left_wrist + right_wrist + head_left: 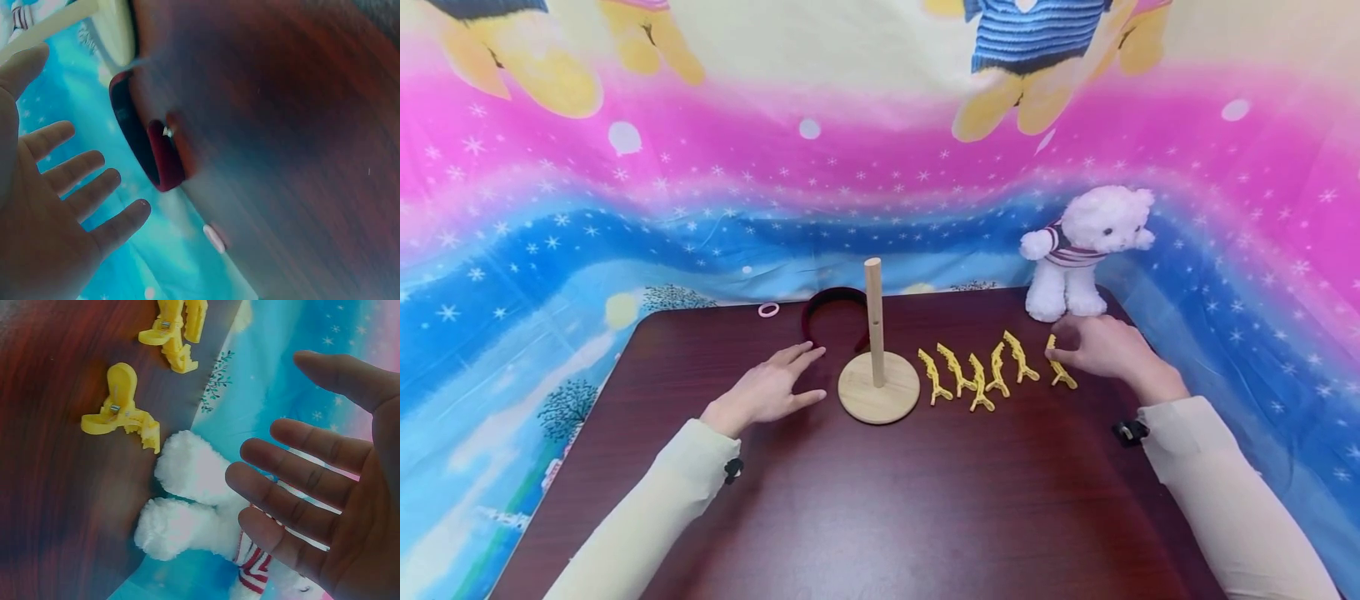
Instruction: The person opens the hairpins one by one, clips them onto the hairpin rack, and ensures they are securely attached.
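Note:
My left hand [767, 388] hovers over the table with its fingers spread, left of a round wooden stand [857, 400] that has an upright post. Just beyond its fingertips lies a dark red headband [167, 165]. My right hand [1101, 346] is at the right, over the rightmost yellow hair clip [1063, 375]; the right wrist view shows its fingers extended and apart from the clip, with nothing in the palm. Several more yellow hair clips [981, 387] lie in a loose row between the stand and that clip.
A white teddy bear [1078, 229] in a striped top stands at the back right corner, close behind my right hand. A small pink ring [768, 310] lies near the table's back edge. A printed cloth [850, 175] hangs behind the dark red-brown table [925, 500].

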Tool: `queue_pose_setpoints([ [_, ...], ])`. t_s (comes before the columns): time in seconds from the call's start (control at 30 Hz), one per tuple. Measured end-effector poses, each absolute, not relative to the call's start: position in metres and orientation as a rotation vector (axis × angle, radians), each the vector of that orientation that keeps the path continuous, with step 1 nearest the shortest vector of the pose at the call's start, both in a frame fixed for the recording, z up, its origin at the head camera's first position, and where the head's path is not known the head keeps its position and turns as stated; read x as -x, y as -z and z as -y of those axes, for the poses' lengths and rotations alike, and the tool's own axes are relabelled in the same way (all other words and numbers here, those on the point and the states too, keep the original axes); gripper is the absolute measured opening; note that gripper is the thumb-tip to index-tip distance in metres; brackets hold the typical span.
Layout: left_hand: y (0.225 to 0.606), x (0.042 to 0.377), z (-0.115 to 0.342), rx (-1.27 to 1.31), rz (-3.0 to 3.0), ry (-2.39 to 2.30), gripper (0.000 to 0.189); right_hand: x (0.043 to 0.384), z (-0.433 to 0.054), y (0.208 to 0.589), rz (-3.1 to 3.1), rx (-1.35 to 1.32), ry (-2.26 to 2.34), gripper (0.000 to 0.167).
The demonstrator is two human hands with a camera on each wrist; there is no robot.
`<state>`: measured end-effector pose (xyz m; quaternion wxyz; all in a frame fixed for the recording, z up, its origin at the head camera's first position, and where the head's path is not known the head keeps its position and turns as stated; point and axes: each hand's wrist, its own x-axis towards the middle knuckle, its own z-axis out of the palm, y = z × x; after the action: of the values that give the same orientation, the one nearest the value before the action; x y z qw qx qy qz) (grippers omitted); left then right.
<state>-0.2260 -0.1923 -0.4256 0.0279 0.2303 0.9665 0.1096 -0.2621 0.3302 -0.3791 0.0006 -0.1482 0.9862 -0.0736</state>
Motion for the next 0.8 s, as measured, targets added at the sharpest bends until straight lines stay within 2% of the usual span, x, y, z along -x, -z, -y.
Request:
queue_pose_setpoints([
  [0.2,0.436,0.226,0.18,-0.747,-2.949,-0.332,0.076,0.262,-0.332,0.387,-3.086,0.448,0.224,0.041],
  [0.8,0.46,0.226,0.152,-0.913,-2.896,-0.347,0.072,0.263,-0.337,0.409,-3.029,0.354,0.21,0.054],
])
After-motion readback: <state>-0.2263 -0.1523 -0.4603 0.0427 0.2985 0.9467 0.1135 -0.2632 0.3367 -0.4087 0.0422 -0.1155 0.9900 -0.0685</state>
